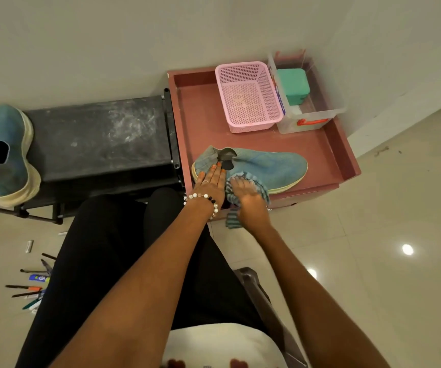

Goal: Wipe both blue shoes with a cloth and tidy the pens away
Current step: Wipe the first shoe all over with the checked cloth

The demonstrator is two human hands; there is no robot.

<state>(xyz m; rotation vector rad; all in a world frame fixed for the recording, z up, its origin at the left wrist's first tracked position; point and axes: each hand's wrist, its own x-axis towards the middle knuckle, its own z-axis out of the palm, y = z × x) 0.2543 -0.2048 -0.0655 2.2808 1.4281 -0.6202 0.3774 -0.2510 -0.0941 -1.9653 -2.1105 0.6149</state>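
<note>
One blue shoe (272, 166) lies on its side on the pink tray table (203, 115), toe pointing right. My left hand (211, 181) rests flat on its heel end with straight fingers. My right hand (251, 200) presses a striped blue-grey cloth (260, 185) against the shoe's near side; its fingertips are blurred, and a corner of the cloth hangs below the hand. The second blue shoe (6, 152) stands on the black rack (99, 134) at the far left. Several pens (32, 285) lie scattered on the floor at the lower left.
A pink mesh basket (248, 96) and a clear box (309, 112) holding a green container (292, 85) stand at the tray's far end. My black-clad legs fill the middle foreground. Beige tiled floor spreads to the right, and a wall is close behind.
</note>
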